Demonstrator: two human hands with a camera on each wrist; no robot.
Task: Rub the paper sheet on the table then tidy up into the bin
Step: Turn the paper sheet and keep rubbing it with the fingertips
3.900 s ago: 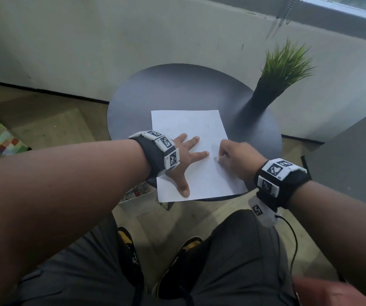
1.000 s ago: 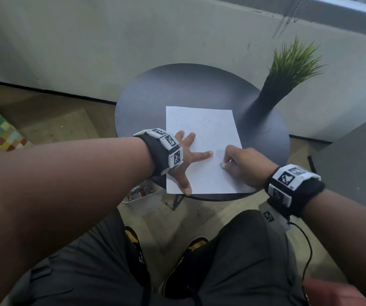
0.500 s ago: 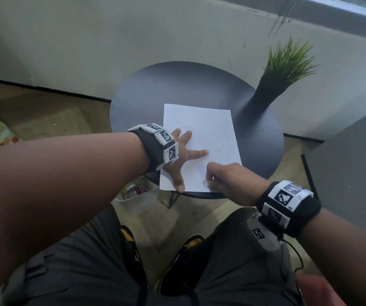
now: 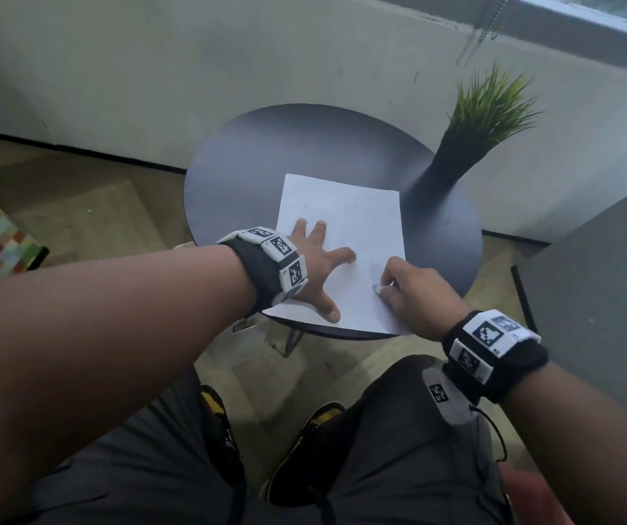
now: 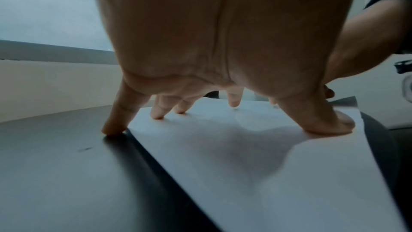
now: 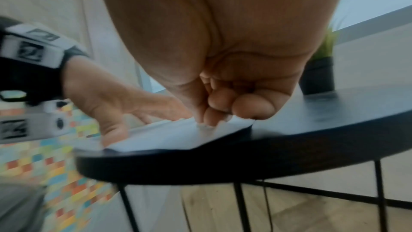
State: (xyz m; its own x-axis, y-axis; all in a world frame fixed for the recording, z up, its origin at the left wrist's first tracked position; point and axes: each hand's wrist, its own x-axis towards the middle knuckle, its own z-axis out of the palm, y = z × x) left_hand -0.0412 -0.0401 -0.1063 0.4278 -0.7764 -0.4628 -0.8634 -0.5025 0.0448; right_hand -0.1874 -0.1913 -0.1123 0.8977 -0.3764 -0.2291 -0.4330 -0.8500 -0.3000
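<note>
A white paper sheet (image 4: pixel 346 217) lies on the round dark table (image 4: pixel 266 153), its near edge at the table's rim. My left hand (image 4: pixel 315 267) presses it flat with fingers spread; in the left wrist view the fingertips (image 5: pixel 330 126) stand on the sheet (image 5: pixel 245 156), the little finger just off it. My right hand (image 4: pixel 402 288) is curled at the sheet's near right part and pinches a small white eraser (image 4: pixel 377 289) against the paper. The right wrist view shows those curled fingers (image 6: pixel 214 112) pushing down on the sheet (image 6: pixel 167 135).
A black pot with green grass (image 4: pixel 486 108) stands at the table's right rear. A white container (image 4: pixel 245 335) sits on the floor beneath the table, mostly hidden by my left arm. A wall lies behind, and a grey surface (image 4: pixel 599 297) is on the right.
My right hand has slid from the sheet's near edge back up and to the right across the paper. The left hand has stayed spread on the sheet.
</note>
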